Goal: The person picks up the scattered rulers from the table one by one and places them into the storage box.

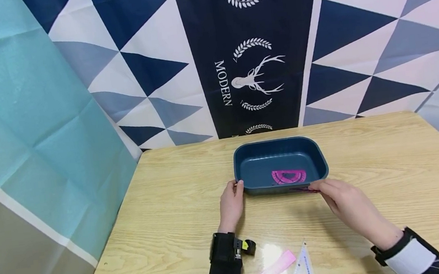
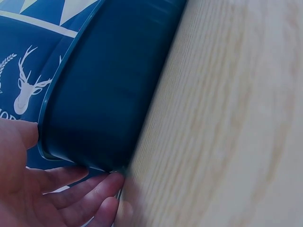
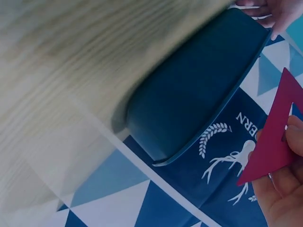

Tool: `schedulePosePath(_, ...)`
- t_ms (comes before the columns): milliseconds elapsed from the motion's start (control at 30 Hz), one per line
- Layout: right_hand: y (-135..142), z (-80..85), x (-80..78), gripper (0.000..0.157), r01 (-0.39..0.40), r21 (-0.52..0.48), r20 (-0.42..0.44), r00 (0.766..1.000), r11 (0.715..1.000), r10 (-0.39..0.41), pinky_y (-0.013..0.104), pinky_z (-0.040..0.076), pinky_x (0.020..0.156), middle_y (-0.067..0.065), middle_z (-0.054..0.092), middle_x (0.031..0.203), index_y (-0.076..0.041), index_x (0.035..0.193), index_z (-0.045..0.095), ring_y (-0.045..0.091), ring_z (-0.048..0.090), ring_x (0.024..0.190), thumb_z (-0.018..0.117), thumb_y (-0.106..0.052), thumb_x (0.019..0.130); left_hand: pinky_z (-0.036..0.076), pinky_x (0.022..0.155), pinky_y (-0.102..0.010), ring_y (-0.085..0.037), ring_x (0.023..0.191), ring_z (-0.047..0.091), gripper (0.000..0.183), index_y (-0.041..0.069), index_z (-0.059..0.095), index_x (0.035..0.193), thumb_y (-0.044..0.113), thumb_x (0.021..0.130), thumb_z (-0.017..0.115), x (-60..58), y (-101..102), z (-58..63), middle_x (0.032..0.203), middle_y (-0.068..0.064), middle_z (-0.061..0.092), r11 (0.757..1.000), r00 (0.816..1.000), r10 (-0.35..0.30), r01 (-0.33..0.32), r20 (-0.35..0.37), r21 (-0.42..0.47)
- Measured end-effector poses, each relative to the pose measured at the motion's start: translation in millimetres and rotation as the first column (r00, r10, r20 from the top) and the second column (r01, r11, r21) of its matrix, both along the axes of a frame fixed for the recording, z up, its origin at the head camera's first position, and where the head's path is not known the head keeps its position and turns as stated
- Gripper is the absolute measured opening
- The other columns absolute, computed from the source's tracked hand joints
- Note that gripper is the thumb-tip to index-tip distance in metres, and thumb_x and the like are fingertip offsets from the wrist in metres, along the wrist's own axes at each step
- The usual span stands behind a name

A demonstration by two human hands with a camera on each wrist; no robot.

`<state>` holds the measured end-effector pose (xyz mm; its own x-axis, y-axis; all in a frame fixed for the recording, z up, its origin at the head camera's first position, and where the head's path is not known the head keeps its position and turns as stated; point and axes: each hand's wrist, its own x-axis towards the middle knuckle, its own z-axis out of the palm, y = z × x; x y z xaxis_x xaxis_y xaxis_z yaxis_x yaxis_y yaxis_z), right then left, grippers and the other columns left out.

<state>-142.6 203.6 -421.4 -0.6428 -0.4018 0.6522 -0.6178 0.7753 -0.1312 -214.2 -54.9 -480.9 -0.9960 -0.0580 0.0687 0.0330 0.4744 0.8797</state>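
Observation:
A dark blue rectangular tray [image 1: 265, 189] stands on the table with a pink protractor [image 1: 278, 177] lying inside it. My left hand [image 1: 231, 205] holds the tray's near left corner, its thumb at the rim and its fingers along the outer wall, as the left wrist view shows. Between thumb and fingers, my right hand [image 1: 348, 201] pinches a pink set square [image 3: 272, 142]. In the head view this set square appears nearly edge-on, just in front of the tray's near right rim.
A pink ruler [image 1: 271, 272] and a clear set square [image 1: 305, 259] lie on the wooden table [image 1: 179, 212] near its front edge, between my forearms. Behind the table hangs a patterned cloth [image 1: 248, 27]; a teal curtain [image 1: 31, 107] hangs on the left.

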Motion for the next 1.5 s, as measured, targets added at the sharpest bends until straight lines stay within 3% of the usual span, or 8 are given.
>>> schedulePosePath(67,-1,0.2,-3.8,0.013,0.015,-0.003,0.002,1.000,1.000,-0.015,0.037,0.053,0.068,0.008,0.068,0.091,-0.005,0.094,0.066,0.023,0.065,0.081,0.058,-0.002,0.085,0.047,0.084,-0.037,-0.022,0.099,0.059,0.046,0.005,0.053,0.122,0.040,0.097,0.039,-0.1,0,0.0,0.108,-0.010,0.062,1.000,1.000,-0.001,0.001,-0.001,0.001)
schedulePosePath(133,-4,0.6,-6.8,0.029,0.025,-0.004,0.015,1.000,1.000,-0.025,0.038,0.053,0.070,0.008,0.068,0.092,-0.004,0.096,0.066,0.023,0.064,0.083,0.064,0.010,0.070,0.047,0.083,-0.037,-0.022,0.099,0.059,0.047,0.005,0.053,0.123,0.041,0.097,0.039,0.0,0,-0.3,0.108,-0.010,0.062,1.000,1.000,-0.001,0.001,0.000,0.005)
schedulePosePath(533,-12,-5.2,-21.4,0.047,0.048,0.003,0.048,0.998,0.999,-0.048,0.046,0.048,0.085,0.014,0.064,0.104,-0.001,0.110,0.061,0.030,0.060,0.095,0.055,0.020,0.068,0.048,0.082,-0.036,-0.021,0.096,0.059,0.048,0.005,0.053,0.122,0.042,0.097,0.038,0.3,-2,-2.7,0.106,-0.009,0.062,1.000,1.000,0.004,-0.004,0.005,-0.009)
schedulePosePath(867,-14,-10.7,-27.8,0.050,0.066,0.086,0.132,0.988,0.994,-0.078,0.049,0.044,0.091,0.018,0.063,0.107,0.001,0.110,0.061,0.035,0.058,0.101,0.058,0.022,0.065,0.047,0.082,-0.036,-0.022,0.097,0.059,0.047,0.005,0.053,0.123,0.041,0.097,0.039,1.2,0,-1.8,0.107,-0.010,0.062,1.000,1.000,0.000,0.000,0.018,-0.002)
schedulePosePath(1500,-19,-12.6,-32.9,0.043,0.099,0.053,0.107,0.989,0.994,-0.104,0.050,0.044,0.089,0.018,0.065,0.105,-0.002,0.109,0.064,0.035,0.059,0.099,0.060,0.015,0.070,0.048,0.082,-0.035,-0.021,0.097,0.059,0.048,0.006,0.054,0.122,0.044,0.096,0.038,-0.8,0,-1.1,0.106,-0.008,0.062,1.000,1.000,-0.002,0.002,0.013,-0.006)
